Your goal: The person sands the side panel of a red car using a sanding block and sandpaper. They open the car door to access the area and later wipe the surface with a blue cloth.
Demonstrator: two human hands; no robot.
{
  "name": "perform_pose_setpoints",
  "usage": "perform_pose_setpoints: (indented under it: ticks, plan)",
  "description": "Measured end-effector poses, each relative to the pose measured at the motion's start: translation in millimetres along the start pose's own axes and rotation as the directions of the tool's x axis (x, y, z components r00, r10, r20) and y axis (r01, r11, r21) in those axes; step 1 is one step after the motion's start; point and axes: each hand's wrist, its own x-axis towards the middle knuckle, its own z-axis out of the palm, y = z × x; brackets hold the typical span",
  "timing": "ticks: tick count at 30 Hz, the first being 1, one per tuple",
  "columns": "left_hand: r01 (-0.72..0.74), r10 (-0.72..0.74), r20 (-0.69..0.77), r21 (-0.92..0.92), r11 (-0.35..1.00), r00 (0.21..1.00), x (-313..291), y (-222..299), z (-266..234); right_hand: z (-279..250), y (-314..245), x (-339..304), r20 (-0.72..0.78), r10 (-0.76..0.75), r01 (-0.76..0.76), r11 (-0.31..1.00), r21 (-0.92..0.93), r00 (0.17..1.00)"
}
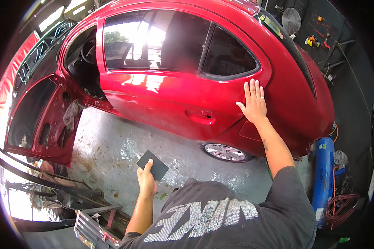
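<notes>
My left hand (146, 179) is closed on a dark rectangular sheet of sandpaper (159, 169), thumb on top, held above the floor and apart from the car. Flat against the red car (153, 99), my right hand (254, 103) rests with its fingers stretched out, a ring on one of them. It touches the rear body panel just below the back corner of the small rear side window (228, 54). The rear door handle recess (201, 117) lies to the left of that hand, and the fuel flap (250, 132) sits below it.
An opened front door (39, 116) stands at the left, with a crumpled cloth on it. Car parts and a metal frame (93, 232) lie at the lower left. A blue tank (323, 178) and a coiled red hose (340, 209) stand at the right. A fan (291, 21) is behind the car.
</notes>
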Motion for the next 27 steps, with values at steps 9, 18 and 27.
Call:
perform_pose_setpoints:
  ticks: [9, 18, 27]
  plan:
    - [0.033, -0.032, 0.135, -0.011, 0.999, 0.990, 25, 32, 12, -8, -12, 4, -0.067, 0.091, -0.086, 0.994, 0.074, 0.994]
    - [0.081, -0.086, 0.098, 0.057, 0.995, 0.991, 103, 39, 3, 30, -72, -24, 0.013, 0.218, -0.218, 0.965, 0.143, 0.976]
    - [0.125, -0.137, 0.049, 0.204, 0.971, 0.989, 171, 45, 27, 71, -82, -3, -0.069, 0.213, -0.205, 0.973, 0.107, 0.974]
